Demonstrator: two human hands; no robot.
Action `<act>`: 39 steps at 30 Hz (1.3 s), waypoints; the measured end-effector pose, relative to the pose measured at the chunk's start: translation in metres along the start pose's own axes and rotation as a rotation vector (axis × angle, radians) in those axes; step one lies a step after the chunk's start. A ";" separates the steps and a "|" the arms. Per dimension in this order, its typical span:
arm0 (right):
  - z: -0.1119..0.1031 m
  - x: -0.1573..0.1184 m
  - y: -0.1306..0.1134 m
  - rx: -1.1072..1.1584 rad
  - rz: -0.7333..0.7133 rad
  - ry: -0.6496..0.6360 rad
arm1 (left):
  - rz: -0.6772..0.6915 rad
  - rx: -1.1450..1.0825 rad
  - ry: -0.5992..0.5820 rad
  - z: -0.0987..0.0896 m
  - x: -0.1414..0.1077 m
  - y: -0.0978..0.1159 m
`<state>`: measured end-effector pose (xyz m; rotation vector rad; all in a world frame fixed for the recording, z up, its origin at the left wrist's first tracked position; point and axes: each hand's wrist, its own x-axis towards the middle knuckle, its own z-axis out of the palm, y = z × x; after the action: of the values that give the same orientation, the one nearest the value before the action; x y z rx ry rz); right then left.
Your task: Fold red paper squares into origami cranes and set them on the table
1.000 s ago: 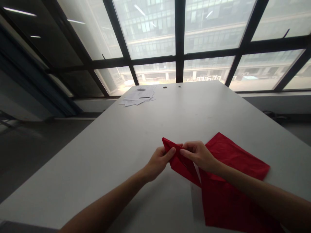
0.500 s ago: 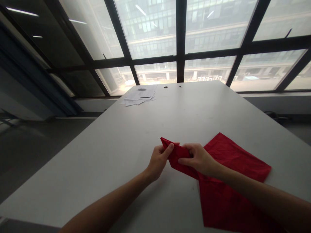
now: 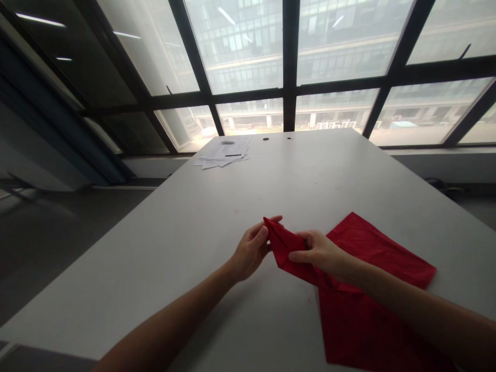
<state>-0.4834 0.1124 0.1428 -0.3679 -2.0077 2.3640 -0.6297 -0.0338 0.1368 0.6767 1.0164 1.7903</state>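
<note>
A creased red cloth (image 3: 372,243) lies partly on the white table (image 3: 217,217), and its left end is raised as a narrow folded point (image 3: 279,242). My right hand (image 3: 320,254) grips this folded part, thumb in front and fingers curled over the top edge. At the tip of the point is my left hand (image 3: 251,248), its thumb along the near left edge and its fingers reaching behind the cloth. A dark fold line runs down the raised part. My right forearm covers some of the cloth.
Loose white papers (image 3: 219,155) lie at the table's far left, with a dark thin object (image 3: 233,155) on them. Two small dark spots, one a round hole (image 3: 265,139), show near the far edge. Tall windows (image 3: 240,46) rise behind, and a blue curtain (image 3: 50,108) hangs left.
My left thumb has slid off the front of the folded cloth to its left edge, and the left fingers have straightened behind it. More of the folded point shows. My right hand keeps its grip.
</note>
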 end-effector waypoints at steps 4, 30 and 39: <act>0.000 0.001 0.001 -0.065 -0.036 0.015 | 0.006 0.028 0.034 0.005 0.001 0.001; 0.003 0.002 0.002 -0.276 -0.064 0.037 | -0.077 0.176 0.259 0.006 0.003 0.001; 0.001 0.000 0.002 -0.274 -0.037 0.055 | -0.112 0.091 0.318 0.001 0.007 0.006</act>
<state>-0.4833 0.1113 0.1413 -0.3917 -2.2947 2.0356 -0.6344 -0.0286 0.1431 0.3863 1.3280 1.7962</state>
